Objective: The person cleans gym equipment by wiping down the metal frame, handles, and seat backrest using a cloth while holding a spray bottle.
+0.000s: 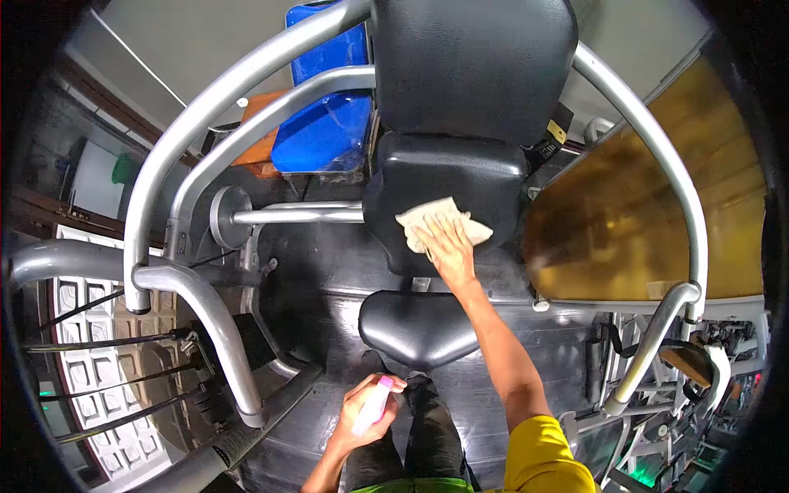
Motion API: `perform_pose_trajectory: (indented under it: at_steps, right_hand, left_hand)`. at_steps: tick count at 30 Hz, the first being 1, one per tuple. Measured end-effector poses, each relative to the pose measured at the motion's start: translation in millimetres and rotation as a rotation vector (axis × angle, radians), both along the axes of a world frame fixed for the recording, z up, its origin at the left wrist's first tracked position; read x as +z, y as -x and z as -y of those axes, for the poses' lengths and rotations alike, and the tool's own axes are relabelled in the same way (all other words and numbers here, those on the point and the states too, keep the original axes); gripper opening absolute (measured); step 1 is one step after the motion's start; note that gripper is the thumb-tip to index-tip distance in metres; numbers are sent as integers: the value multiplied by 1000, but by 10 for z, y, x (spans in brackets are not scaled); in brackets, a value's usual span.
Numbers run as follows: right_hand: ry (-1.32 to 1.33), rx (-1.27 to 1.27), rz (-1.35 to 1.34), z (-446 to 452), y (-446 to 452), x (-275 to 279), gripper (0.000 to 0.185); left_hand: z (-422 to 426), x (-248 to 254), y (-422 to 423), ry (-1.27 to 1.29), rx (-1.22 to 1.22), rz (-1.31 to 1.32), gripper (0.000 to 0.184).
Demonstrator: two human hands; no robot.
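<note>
My right hand (448,246) lies flat on a cream cloth (479,231), fingers stretched out and slightly apart. Under the cloth is the black padded seat (419,156) of a gym machine. The black backrest (475,62) rises behind it, and a smaller black pad (421,324) sits nearer to me. Low in front of my body, my left hand (355,411) is closed around a small pale bottle (371,411) with a pink top, held tilted. Its lower part is partly covered by my fingers.
Curved grey metal bars (238,78) frame the seat on both sides. A blue chair (325,135) stands behind at the left. At the right is a brownish-gold panel (657,205), with more gym equipment (657,411) below it. Cables (115,345) run at the left.
</note>
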State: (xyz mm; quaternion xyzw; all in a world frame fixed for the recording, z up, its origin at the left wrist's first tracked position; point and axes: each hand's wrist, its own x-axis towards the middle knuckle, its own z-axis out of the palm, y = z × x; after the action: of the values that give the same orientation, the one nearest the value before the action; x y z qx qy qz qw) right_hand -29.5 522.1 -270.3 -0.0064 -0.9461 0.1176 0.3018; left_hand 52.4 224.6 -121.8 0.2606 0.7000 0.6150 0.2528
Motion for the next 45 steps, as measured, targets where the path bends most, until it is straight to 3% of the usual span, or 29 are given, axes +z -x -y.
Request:
perform_pose_trajectory:
  at_steps: [6,15,23,25,27,28,29,31,33,35,37,38,39,41,43,44,45]
  right_hand:
    - [57,-84,198,159,-511,-862,50]
    - [112,-109,234,327,-755,-1369,55]
    - [192,-179,315,469,-960,-1595,45]
    - [602,-437,1015,470,-1097,-1556,40]
    - [797,-551,611,443,-1277,-2103,37]
    - [944,-561,516,406,-1245,-2056,37]
    - [1012,-761,592,370,-1239,-2229,36]
    - [1548,-1120,192,263,-1175,-2632,32]
    - [2217,-1017,-428,165,-1063,-2117,32]
    - [2335,-937,-572,8,-1082,-1753,31]
    - [2098,-1223,-682,55,-822,-1123,31]
    - [1911,-1263,-695,-72,-837,-1833,35]
    - [2121,-1107,-771,-80,-794,-1964,42]
    - [1786,-1080,-653,0,-588,-2749,45]
    - [1965,-1224,-692,323,-297,-1828,45]
    - [1913,-1183,-651,411,-244,-1956,45]
    - [2036,-1256,-663,488,-147,-1775,43]
  left_hand:
    - [-25,77,22,50,5,-46,28]
    - [43,-101,-116,25,-33,-79,31]
    - [188,-177,-244,0,-106,1,36]
    - [217,-151,-289,-5,-100,20,37]
    - [227,-106,-265,-43,-96,14,39]
    - [245,-99,-249,-46,-99,11,39]
    - [263,-102,-246,-46,-101,10,39]
    - [291,-125,-256,-51,-102,12,39]
    - [320,-157,-252,-50,-93,9,39]
    - [342,-156,-228,-42,-89,2,39]
    - [347,-158,-207,-38,-83,-3,39]
    - [346,-153,-192,-17,-68,6,36]
    - [352,-160,-181,3,-52,16,34]
    - [374,-216,-171,12,-53,14,34]
    - [386,-233,-157,25,-54,7,34]
    - [381,-217,-137,19,-50,7,34]
    - [375,-209,-126,12,-47,9,33]
